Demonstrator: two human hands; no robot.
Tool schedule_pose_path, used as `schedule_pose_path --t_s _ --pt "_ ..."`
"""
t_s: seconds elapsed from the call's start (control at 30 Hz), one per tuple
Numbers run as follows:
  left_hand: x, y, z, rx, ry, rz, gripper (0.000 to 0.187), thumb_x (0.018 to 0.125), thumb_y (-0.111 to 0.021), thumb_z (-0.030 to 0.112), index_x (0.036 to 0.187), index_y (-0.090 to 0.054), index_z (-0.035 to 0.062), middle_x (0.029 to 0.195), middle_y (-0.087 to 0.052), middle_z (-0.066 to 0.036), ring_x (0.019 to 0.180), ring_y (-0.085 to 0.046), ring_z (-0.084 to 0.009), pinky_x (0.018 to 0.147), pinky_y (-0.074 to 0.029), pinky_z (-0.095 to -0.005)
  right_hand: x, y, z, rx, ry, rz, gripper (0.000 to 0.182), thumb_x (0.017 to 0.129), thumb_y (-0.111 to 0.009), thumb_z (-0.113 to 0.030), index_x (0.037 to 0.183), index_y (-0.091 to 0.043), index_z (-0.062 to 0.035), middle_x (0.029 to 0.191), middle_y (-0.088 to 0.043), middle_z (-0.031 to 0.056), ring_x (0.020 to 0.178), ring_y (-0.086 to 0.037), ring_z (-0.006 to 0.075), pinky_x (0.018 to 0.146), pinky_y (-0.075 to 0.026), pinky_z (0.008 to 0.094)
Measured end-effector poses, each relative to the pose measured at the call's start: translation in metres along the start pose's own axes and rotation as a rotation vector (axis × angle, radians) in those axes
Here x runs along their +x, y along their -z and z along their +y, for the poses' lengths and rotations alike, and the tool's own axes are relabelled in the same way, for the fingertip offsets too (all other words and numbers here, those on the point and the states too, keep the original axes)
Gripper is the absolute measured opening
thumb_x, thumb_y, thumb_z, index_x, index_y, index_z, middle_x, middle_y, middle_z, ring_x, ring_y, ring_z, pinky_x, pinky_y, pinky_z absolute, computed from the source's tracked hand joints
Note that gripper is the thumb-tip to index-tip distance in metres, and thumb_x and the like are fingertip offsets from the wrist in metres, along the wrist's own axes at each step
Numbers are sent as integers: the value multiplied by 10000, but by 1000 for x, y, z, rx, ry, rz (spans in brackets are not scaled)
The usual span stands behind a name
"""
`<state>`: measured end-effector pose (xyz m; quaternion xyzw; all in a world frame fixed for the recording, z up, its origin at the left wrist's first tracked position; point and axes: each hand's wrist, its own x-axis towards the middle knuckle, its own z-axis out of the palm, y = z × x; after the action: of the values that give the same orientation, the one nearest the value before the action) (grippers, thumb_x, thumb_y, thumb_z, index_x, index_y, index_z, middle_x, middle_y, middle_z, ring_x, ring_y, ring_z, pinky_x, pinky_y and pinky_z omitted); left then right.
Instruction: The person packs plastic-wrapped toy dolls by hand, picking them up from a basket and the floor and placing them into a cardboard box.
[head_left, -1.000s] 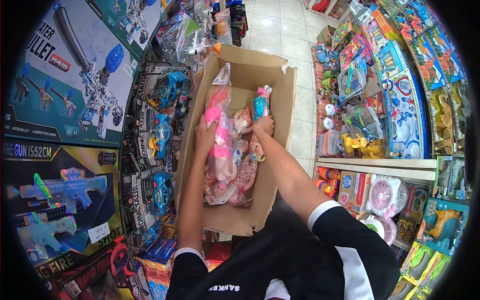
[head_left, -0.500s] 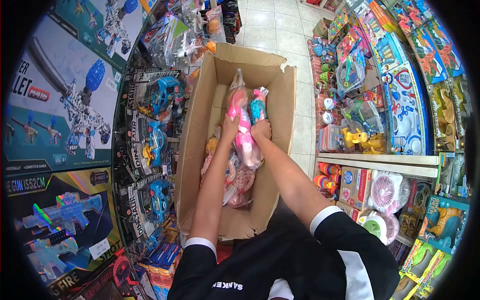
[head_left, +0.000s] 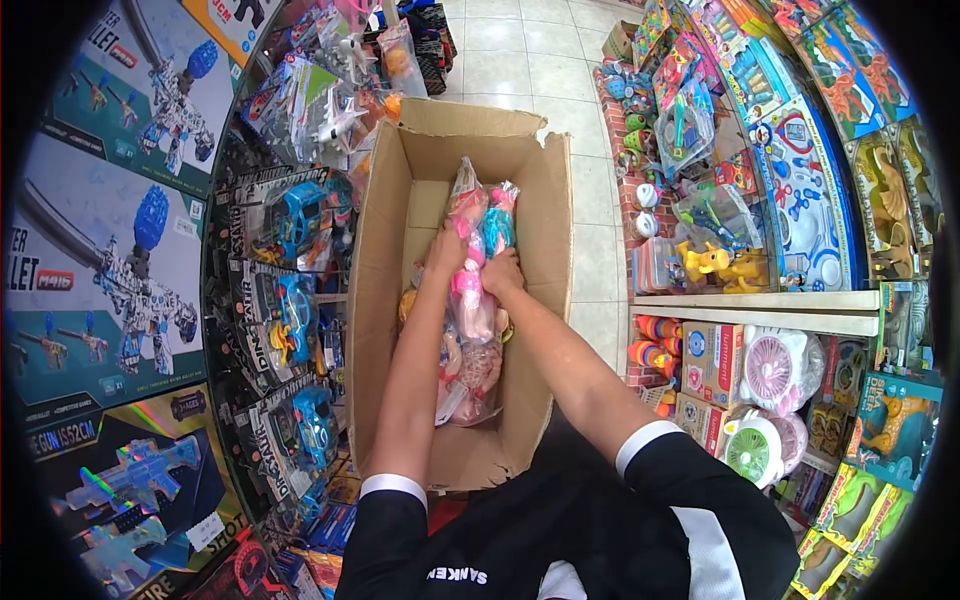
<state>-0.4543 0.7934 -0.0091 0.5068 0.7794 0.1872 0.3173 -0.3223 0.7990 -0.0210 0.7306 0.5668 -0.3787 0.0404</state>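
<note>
Inside a large open cardboard box (head_left: 390, 200), my left hand (head_left: 447, 247) is closed around a pink doll in a clear plastic bag (head_left: 474, 290). My right hand (head_left: 502, 274) grips a second bagged doll with turquoise wrapping (head_left: 496, 226), close against the pink one on its right. Both dolls lie lengthwise, side by side, with their tops toward the far end of the box. Below them, nearer to me, sit more bagged dolls (head_left: 468, 385), partly hidden by my left forearm.
Boxed toy guns (head_left: 120, 260) and blue toy vehicles (head_left: 303, 215) line the left. On the right, shelves (head_left: 750, 300) hold a yellow toy animal (head_left: 705, 260), boxed fans (head_left: 775, 370) and play sets. A tiled floor (head_left: 585, 190) runs beyond the box.
Both hands and the two dolls have moved slightly left and lower in the box, and the dolls are closer together. The camera view has also shifted.
</note>
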Motion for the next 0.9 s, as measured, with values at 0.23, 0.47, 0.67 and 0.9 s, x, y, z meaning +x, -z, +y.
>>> schedule_pose_path --t_s 0.23,0.47,0.67,0.9 --pt "-4 -19 -23 -82 -44 116 529 888 -631 262 1224 -452 -105 1134 -578 -364 1060 -566 -512 919 -466 -530 -4 0 0 -27 7 -34 697 870 -576 -276 1370 -248 81 1427 -388 286 1265 -490 392 1050 -416 448" --pt "-39 -11 -21 -396 -84 250 591 923 -592 372 1325 -468 -43 1279 -519 -304 1209 -492 -444 1027 -394 -444 -37 37 -33 -267 141 14 635 861 -573 -175 1373 -314 96 1414 -419 269 1262 -495 379 1032 -437 437" --pt "-121 46 9 -397 -281 163 382 959 -552 267 1213 -548 -18 1156 -579 -198 1068 -581 -316 930 -453 -374 -115 114 -29 -342 777 168 419 820 -535 -37 1231 -529 49 1201 -557 233 1140 -538 384 951 -457 481" --pt "-254 53 101 -627 -466 95 273 932 -547 121 1172 -548 -9 1103 -567 -171 1026 -578 -297 899 -457 -368 -162 122 91 398 994 591 280 825 -475 33 1102 -509 54 1091 -504 250 1051 -491 417 939 -403 463"
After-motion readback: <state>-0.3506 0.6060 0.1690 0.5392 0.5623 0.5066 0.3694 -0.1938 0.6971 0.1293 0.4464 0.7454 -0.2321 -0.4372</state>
